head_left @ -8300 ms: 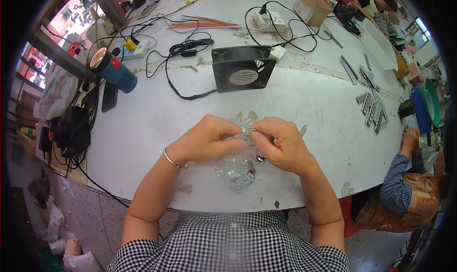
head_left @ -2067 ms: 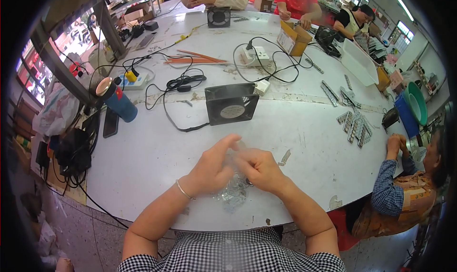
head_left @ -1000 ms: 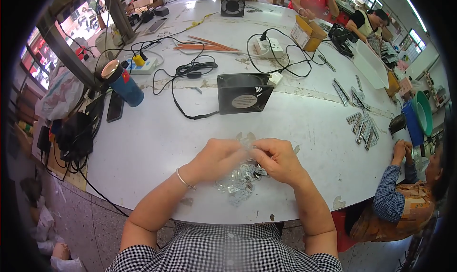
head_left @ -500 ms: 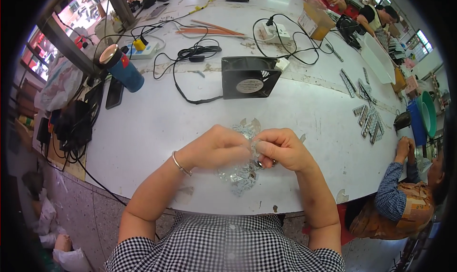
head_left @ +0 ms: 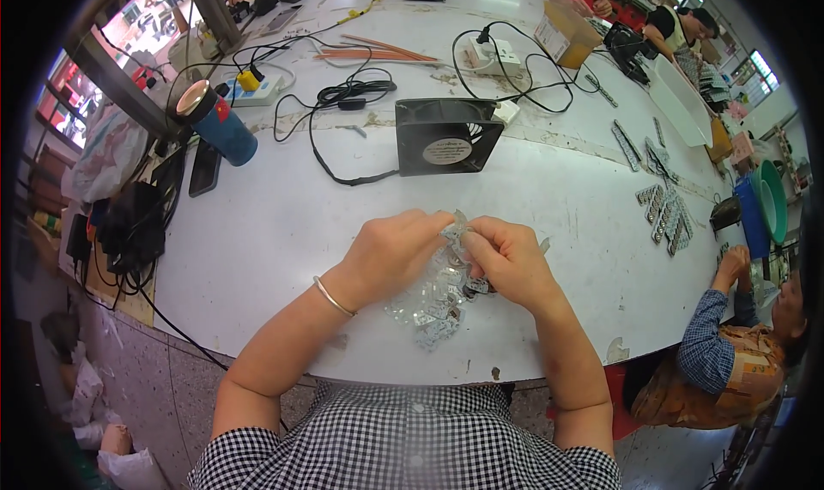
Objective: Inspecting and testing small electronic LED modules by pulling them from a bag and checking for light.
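Now both hands, left hand (head_left: 390,254) and right hand (head_left: 506,263), pinch a clear plastic bag (head_left: 433,297); a hard pull could tear it and spill the small parts.

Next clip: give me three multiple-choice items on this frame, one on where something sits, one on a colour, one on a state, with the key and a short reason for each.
1. Where is the black fan?
A. on the table beyond the hands
B. on the floor
C. in the person's lap

2. What colour is the bottle at the table's left?
A. yellow
B. blue
C. white

3. What are the left hand and right hand doing?
A. resting flat and empty
B. both pinching a clear plastic bag
C. holding the fan

Key:
1 A, the fan stands on the white table farther out than both hands.
2 B, its body is blue, with a darker lid.
3 B, the fingers of both hands close on the top of the crinkled bag, which hangs down to the table edge.
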Demonstrator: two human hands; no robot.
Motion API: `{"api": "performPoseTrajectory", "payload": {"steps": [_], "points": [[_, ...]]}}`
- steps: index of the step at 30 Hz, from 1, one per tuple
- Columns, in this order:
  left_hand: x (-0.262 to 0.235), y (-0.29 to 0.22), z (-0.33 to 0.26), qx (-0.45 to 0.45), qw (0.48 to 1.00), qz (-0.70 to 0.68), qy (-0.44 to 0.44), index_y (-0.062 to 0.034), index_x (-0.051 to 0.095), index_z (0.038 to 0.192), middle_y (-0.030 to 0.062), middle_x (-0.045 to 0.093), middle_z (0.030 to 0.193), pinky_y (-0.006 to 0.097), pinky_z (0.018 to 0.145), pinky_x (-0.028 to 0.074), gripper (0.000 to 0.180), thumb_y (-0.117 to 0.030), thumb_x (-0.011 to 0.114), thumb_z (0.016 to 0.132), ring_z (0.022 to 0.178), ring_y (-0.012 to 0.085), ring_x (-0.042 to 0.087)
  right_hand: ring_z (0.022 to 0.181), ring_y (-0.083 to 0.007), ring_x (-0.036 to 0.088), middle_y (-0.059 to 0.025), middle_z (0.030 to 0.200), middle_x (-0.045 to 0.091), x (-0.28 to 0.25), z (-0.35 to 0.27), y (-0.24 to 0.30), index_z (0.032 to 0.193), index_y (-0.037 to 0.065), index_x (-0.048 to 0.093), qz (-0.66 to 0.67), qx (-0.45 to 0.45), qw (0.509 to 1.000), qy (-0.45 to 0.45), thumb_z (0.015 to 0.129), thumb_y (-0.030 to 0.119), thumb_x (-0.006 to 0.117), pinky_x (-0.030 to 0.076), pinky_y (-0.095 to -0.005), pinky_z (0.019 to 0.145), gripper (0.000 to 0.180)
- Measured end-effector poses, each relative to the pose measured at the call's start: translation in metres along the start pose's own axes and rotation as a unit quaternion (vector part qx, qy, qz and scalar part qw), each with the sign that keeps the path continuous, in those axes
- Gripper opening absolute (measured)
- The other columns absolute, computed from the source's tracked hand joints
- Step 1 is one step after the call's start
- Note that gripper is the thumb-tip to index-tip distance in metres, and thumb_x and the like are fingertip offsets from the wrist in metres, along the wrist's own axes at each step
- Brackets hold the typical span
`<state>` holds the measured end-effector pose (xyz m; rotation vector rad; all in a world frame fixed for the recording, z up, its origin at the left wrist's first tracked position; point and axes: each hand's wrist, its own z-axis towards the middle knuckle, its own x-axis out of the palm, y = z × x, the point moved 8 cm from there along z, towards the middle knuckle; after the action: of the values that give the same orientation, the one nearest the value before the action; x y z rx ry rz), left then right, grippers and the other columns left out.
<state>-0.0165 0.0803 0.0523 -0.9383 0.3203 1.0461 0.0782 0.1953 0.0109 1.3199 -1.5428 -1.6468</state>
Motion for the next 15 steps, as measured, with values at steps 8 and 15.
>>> {"api": "performPoseTrajectory", "payload": {"steps": [8,15], "points": [[0.009,-0.006,0.0,0.065,0.994,0.074,0.044,-0.0027,0.065,0.109,0.0084,0.061,0.072,0.034,0.052,0.05,0.03,-0.005,0.072,0.08,0.059,0.0256,0.061,0.057,-0.007,0.056,-0.0015,0.068,0.062,0.0,0.0,0.007,0.092,-0.002,0.067,-0.053,-0.051,0.997,-0.007,0.096,0.014,0.057,0.044,-0.0234,0.053,0.02],[0.007,-0.008,0.001,0.067,0.994,0.078,0.043,-0.0017,0.065,0.108,0.0087,0.061,0.072,0.033,0.052,0.05,0.03,-0.004,0.072,0.078,0.059,0.0249,0.061,0.057,-0.0071,0.057,-0.0024,0.069,0.063,-0.001,-0.003,0.011,0.097,-0.003,0.068,-0.032,-0.055,0.998,-0.017,0.096,0.014,0.057,0.045,-0.0231,0.053,0.02]]}}
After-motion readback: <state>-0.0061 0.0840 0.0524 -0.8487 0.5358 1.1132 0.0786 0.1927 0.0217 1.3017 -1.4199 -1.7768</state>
